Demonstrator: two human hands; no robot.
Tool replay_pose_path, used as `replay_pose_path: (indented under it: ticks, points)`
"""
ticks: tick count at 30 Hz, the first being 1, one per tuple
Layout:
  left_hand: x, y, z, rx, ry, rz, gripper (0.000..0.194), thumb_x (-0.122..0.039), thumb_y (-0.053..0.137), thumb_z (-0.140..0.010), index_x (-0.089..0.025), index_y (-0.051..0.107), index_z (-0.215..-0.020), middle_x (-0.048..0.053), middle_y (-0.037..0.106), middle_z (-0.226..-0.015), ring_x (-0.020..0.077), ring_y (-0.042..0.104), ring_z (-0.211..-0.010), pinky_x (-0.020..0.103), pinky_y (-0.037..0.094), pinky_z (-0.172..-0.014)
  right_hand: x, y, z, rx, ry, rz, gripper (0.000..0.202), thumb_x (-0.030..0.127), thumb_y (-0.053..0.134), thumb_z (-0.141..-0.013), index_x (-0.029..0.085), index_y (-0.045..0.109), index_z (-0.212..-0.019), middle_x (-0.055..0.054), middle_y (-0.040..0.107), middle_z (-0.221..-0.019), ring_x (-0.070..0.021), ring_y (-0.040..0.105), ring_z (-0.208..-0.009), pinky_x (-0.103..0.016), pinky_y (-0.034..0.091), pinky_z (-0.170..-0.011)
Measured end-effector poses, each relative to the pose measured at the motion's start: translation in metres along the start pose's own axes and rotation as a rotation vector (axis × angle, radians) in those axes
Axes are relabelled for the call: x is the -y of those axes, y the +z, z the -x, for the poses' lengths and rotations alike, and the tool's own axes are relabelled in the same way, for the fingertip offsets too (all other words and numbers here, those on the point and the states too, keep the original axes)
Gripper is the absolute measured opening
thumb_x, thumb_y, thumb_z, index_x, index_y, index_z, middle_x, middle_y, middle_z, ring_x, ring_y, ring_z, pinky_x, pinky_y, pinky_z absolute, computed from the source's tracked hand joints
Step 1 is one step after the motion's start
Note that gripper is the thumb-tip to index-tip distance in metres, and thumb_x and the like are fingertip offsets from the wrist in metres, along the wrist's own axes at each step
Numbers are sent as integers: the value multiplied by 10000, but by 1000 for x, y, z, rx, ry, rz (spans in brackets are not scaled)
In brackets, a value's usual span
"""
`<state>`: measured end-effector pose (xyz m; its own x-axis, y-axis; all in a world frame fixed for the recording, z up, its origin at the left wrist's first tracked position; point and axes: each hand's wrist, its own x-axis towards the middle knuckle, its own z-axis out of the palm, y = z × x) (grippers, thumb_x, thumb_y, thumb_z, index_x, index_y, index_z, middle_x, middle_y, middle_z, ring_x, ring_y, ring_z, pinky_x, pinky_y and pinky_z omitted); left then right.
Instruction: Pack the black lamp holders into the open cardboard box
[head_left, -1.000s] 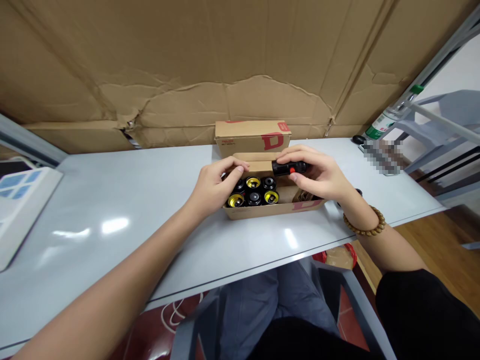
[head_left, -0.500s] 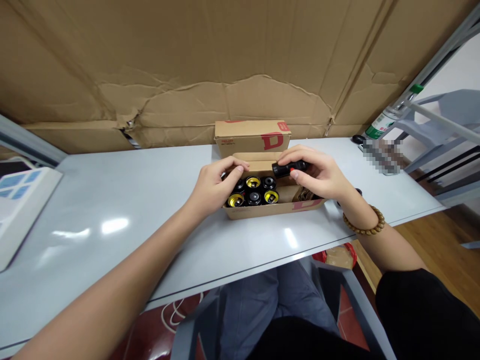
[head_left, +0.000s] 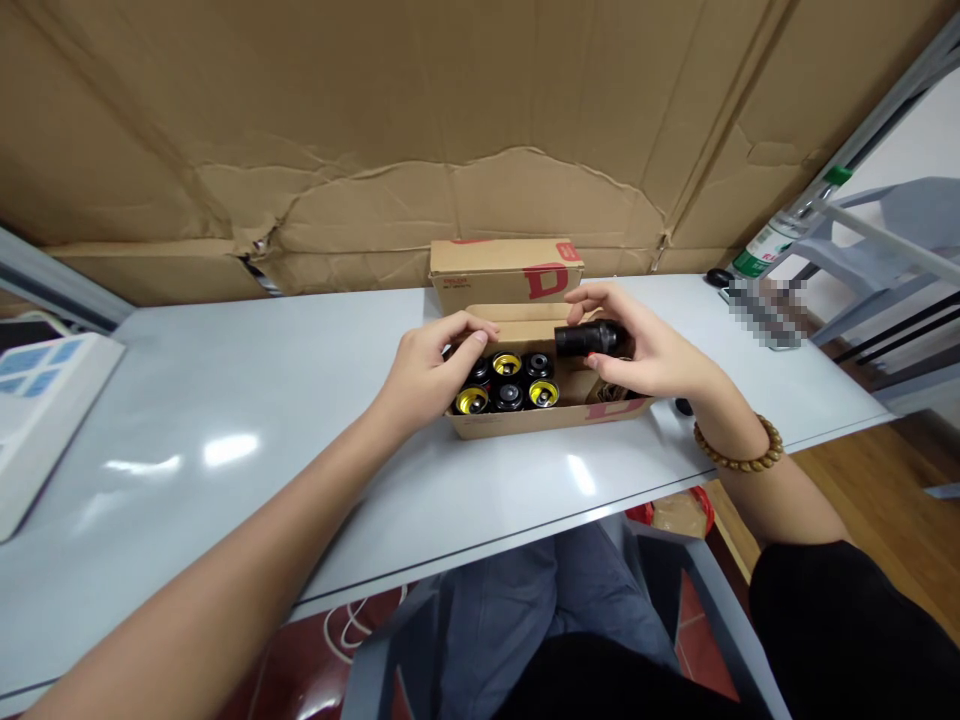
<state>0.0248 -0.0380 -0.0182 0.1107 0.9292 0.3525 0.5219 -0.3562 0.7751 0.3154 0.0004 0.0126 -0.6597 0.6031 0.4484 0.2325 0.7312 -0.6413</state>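
My right hand (head_left: pixel 645 350) covers the far end of the black flashlight (head_left: pixel 589 338), which it pinches sideways over the open box (head_left: pixel 540 420). My left hand (head_left: pixel 431 370) rests curled on that box's left edge, touching the flashlights (head_left: pixel 508 383) standing inside; its grip I cannot tell.

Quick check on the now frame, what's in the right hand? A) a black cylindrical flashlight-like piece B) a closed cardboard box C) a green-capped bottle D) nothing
A: the right hand grips a black cylindrical piece held sideways above the open cardboard box, while the left hand rests on the box's left end beside the upright pieces.
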Motion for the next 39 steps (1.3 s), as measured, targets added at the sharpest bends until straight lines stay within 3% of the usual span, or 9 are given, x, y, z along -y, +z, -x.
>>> replay_pose_path:
  ticks: [3, 7, 11, 16, 21, 27, 33, 39]
  points:
    - [1, 0, 0, -1, 2, 2, 286, -452, 547, -984, -234, 732, -976, 62, 818, -1189, 308, 731, -1141, 429, 551, -1035, -2, -3, 1, 89, 36, 59, 582, 229, 674, -876, 226, 545, -1443, -107, 698, -1259, -272, 692, -1163, -445, 569, -1030]
    - [2, 0, 0, -7, 1, -3, 291, -453, 546, -984, -235, 739, -989, 61, 818, -1183, 312, 732, -1137, 433, 553, -1030, -2, -6, 0, 57, -6, 85, 415, 285, 664, -903, 222, 666, -1313, -99, 751, -1261, -283, 710, -1148, -460, 557, -1058]
    - [2, 0, 0, -1, -4, 7, 283, -455, 549, -984, -240, 732, -979, 61, 817, -1192, 310, 730, -1148, 433, 549, -1045, 1, -8, 0, -11, 10, 46, 363, 349, 697, -951, 218, 688, -1289, -79, 770, -1192, -251, 721, -1079, -408, 575, -992]
    - [1, 1, 0, -1, -4, 6, 282, -460, 550, -980, -239, 725, -967, 65, 816, -1201, 311, 729, -1153, 443, 548, -1057, 4, -7, 0, 32, 86, -26, 440, 413, 774, -941, 205, 682, -1318, -70, 760, -1112, -218, 718, -995, -350, 588, -895]
    - [0, 0, 0, -1, -4, -7, 288, -458, 546, -981, -239, 733, -980, 62, 818, -1189, 311, 729, -1148, 441, 554, -1046, 4, -10, -1, 91, -1, 78, 477, 317, 745, -910, 234, 677, -1374, -85, 728, -1190, -246, 685, -1060, -399, 576, -937]
    - [1, 0, 0, -5, -1, 8, 284, -452, 550, -984, -235, 733, -975, 65, 817, -1189, 310, 732, -1142, 441, 552, -1051, 6, -10, -2, 118, -38, 195, 329, 315, 771, -917, 223, 752, -1232, -84, 794, -1164, -261, 720, -1030, -410, 552, -946]
    - [1, 0, 0, 0, -12, -4, 300, -456, 546, -982, -230, 743, -992, 69, 814, -1193, 301, 732, -1147, 418, 560, -1048, 5, -5, -1, 164, 5, 338, 317, 415, 800, -932, 203, 776, -1167, -79, 782, -1013, -232, 702, -883, -356, 534, -790]
    - [2, 0, 0, -3, 6, 9, 281, -438, 549, -991, -229, 738, -984, 70, 813, -1210, 301, 733, -1161, 423, 554, -1066, 9, 7, 2, 225, 145, 578, 290, 286, 748, -958, 230, 759, -1243, -62, 811, -982, -220, 701, -803, -320, 460, -629]
